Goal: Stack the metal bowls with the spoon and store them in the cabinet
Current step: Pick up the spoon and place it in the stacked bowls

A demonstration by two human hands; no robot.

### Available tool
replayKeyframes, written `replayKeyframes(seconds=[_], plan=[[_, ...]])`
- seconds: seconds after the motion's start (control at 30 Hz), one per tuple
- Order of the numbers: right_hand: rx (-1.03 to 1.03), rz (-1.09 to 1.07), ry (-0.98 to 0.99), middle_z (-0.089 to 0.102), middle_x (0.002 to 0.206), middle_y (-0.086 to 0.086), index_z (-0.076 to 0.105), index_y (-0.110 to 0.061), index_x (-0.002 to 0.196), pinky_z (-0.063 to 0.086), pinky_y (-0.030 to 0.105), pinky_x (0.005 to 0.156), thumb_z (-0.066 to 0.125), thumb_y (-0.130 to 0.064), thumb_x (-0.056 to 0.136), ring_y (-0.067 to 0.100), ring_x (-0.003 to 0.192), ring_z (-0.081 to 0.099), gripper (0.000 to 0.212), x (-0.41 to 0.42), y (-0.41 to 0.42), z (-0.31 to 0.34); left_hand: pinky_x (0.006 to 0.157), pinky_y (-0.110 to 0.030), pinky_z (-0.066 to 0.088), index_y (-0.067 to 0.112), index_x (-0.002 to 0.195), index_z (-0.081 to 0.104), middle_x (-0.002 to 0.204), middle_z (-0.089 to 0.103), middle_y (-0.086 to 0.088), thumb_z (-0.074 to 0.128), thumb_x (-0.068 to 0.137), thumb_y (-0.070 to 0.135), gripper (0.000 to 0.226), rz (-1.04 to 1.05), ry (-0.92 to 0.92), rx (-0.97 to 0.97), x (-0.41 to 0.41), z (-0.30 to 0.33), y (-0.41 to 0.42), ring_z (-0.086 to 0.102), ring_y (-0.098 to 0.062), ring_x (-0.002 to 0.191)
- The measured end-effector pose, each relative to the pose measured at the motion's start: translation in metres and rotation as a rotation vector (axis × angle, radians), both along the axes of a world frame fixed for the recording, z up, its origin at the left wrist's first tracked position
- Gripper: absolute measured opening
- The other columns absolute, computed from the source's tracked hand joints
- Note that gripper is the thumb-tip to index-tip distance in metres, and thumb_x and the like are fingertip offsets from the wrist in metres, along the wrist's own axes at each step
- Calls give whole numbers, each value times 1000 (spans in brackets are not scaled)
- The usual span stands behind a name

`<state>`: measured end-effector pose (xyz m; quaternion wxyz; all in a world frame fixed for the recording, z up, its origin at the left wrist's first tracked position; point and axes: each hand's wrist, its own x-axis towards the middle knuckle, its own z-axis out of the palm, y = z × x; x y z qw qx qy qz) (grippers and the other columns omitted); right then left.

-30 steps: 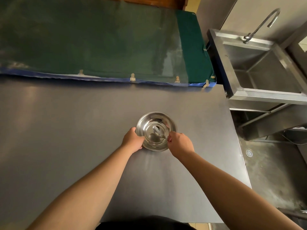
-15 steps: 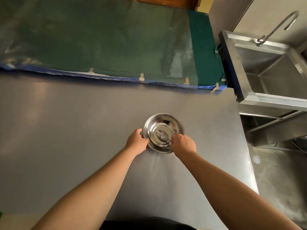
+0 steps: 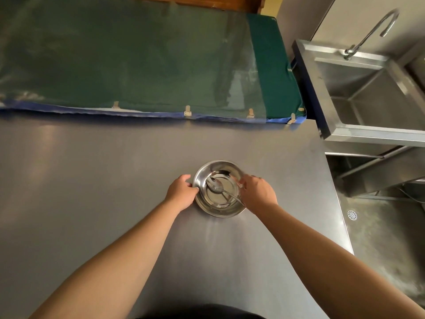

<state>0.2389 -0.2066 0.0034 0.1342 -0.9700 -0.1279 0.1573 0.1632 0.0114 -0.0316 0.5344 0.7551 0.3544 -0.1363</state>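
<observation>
A shiny stack of metal bowls [image 3: 224,168] rests on the grey steel table [image 3: 92,180], nested so that only rims tell them apart. Inside lies a metal spoon [image 3: 216,186], its head at the centre-left and its handle running to the lower right rim. My left hand [image 3: 181,192] grips the left rim of the stack. My right hand [image 3: 258,193] holds the right rim, fingers curled over the edge beside the spoon's handle.
A green cloth under clear plastic [image 3: 138,61] covers the surface beyond the table. A steel sink [image 3: 372,95] with a curved tap [image 3: 370,31] stands at the right. A floor drain [image 3: 352,214] shows below the table's right edge.
The spoon now lies free in the bowl, handle against the rim. My right hand has shifted from the spoon to the bowl's right rim. The left hand stays on the left rim.
</observation>
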Motion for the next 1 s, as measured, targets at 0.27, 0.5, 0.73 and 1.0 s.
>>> replayKeyframes(seconds=[0.27,0.5,0.73,1.0], plan=[[66,-183,81,64,125,10,61,-14,131,53,39,88,60,-12,90,31,111,62,41,11,-16,-5,95,-47,53,20,141,53,125,66,-5,66,84,17,58,-43,-9,60,19,3,6,65,-30,109],[180,-396,234,70,117,8,58,-13,134,46,25,69,63,-13,90,11,63,61,45,10,-19,-12,72,-39,62,22,124,68,84,71,11,63,82,6,45,-2,-5,13,21,2,6,70,-20,83],[360,-611,396,76,98,10,69,-10,120,62,46,80,63,-7,83,33,81,74,38,4,-18,-8,47,-23,52,17,123,68,79,67,9,59,85,-6,45,86,-11,-111,18,10,4,64,-8,70],[440,-668,374,75,100,11,73,-8,114,61,50,80,60,0,82,34,89,73,36,-23,-26,5,62,-29,57,18,122,68,101,71,-3,61,83,-6,46,30,2,-218,6,22,10,69,-21,92]])
